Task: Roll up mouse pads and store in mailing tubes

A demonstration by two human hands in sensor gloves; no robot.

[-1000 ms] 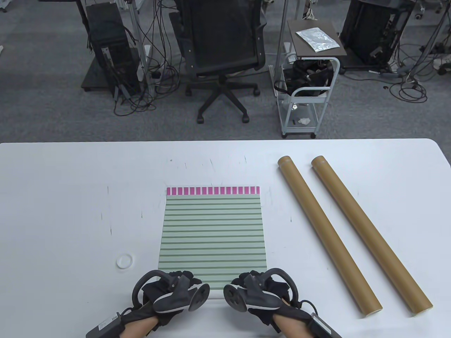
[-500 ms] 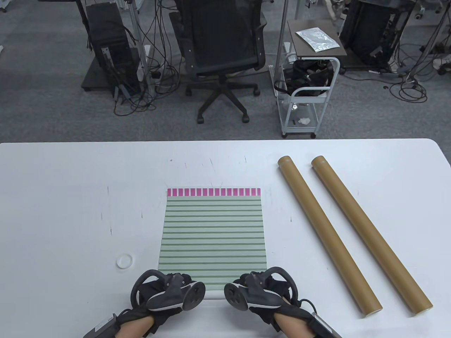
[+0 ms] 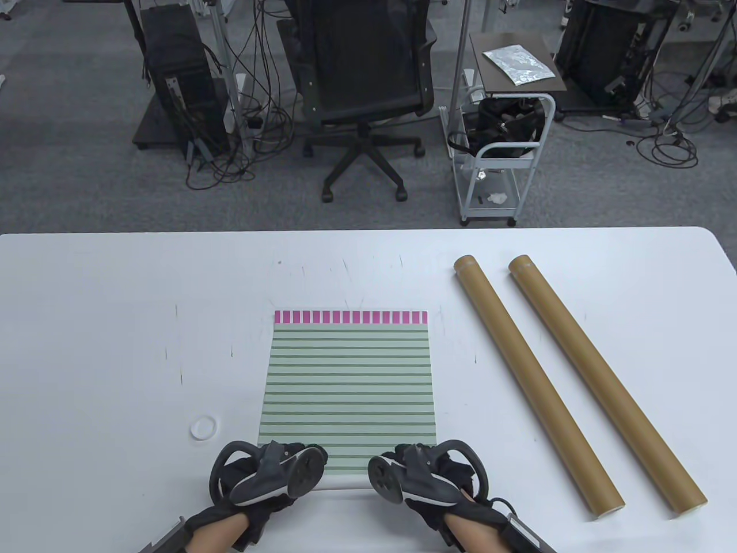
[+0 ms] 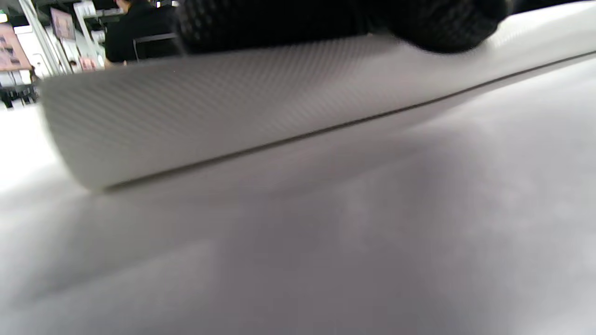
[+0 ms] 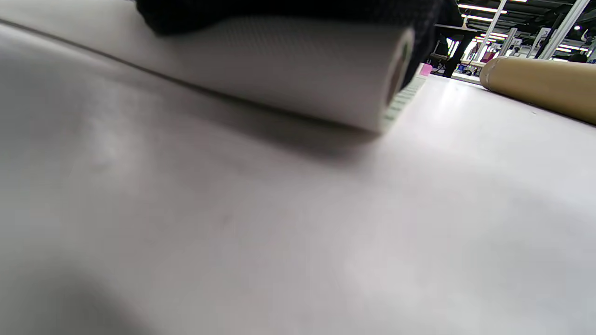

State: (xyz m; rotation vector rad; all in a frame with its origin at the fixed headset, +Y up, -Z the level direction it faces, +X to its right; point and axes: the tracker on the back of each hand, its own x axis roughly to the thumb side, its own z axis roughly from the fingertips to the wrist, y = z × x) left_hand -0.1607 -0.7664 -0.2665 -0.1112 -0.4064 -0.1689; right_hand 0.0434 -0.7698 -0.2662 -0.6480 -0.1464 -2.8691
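Observation:
A green-striped mouse pad (image 3: 348, 380) with a pink far edge lies flat mid-table, its near end curled into a white roll (image 3: 344, 488). My left hand (image 3: 270, 469) rests on the roll's left part and my right hand (image 3: 423, 469) on its right part. The left wrist view shows the roll's textured white back (image 4: 223, 116) under my gloved fingers (image 4: 437, 23). The right wrist view shows the roll's open right end (image 5: 396, 79) under my fingers (image 5: 279, 9). Two brown mailing tubes (image 3: 532, 377) (image 3: 604, 380) lie slantwise to the right.
A small white tube cap (image 3: 204, 428) lies on the table left of the pad. The white table (image 3: 115, 322) runs wide on both sides. Beyond its far edge stand an office chair (image 3: 363, 86) and a small cart (image 3: 501, 144).
Both hands have moved slightly away from me, rolling the pad's near end further. The flat part of the pad is a little shorter.

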